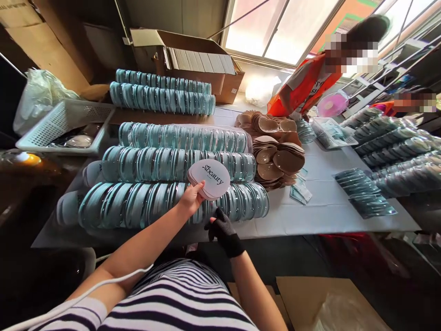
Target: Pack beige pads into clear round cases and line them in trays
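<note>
Cards, a thin stack of white rounded ones printed "beauty" in dark letters, sit pinched in the bare left hand above the nearest row of clear cases. Five such rows lie on the table. At five o'clock from the cards, the black-gloved right hand curls loosely, holding nothing visible.

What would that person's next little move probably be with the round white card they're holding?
Probably bringing the gloved right hand up to the white card. The left hand alone pinches its lower edge above the front row of clear cases, while the right hand hangs just below, holding nothing visible.
</note>
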{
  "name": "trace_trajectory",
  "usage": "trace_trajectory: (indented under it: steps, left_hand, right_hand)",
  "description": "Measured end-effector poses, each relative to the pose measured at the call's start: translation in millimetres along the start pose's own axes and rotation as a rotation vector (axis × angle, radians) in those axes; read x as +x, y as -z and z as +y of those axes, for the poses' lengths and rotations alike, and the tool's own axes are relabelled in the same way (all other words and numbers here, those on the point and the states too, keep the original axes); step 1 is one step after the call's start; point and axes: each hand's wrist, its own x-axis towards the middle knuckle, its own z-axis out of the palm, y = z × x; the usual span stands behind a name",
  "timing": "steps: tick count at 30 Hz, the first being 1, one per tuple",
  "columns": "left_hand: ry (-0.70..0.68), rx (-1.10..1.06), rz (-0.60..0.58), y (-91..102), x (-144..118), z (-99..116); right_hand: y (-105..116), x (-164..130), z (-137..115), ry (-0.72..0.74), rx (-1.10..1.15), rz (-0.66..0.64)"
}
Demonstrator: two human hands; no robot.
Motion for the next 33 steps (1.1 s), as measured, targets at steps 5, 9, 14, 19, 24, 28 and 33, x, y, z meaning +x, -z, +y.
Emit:
trace_trajectory:
  steps: [5, 9, 14, 19, 24, 28, 33]
  left_hand:
    - [-0.015, 0.019, -0.002, -2.2, 1, -2]
    - [-0.024, 0.06, -0.054, -0.4, -4, -5]
    - [-0.002, 0.137, -0.135, 20.9, -22, 1]
    - [0.027, 0.159, -0.064, 47.6, -34, 19]
    - [0.003, 0.085, -0.071, 51.2, -31, 49]
    - [-0.028, 0.044, -0.056, 43.6, -12, 71]
    - [0.042, 0.059, -0.041, 40.9, 5, 69]
  right_hand:
    - [35, 1, -17, 0.044, 0.238, -0.029]
    - [70, 8, -32, 0.25, 0.174, 0.5]
    - [53, 10, -59, 0.397, -0.114, 0.681]
    - [-3, -1, -91, 0.438, -0.226, 0.698]
    - [9, -21, -87, -0.05, -0.126, 1.032]
    - [6, -79, -51, -0.1, -0.208, 0.974]
    - [-54, -109, -21, -0.031, -0.404, 0.666]
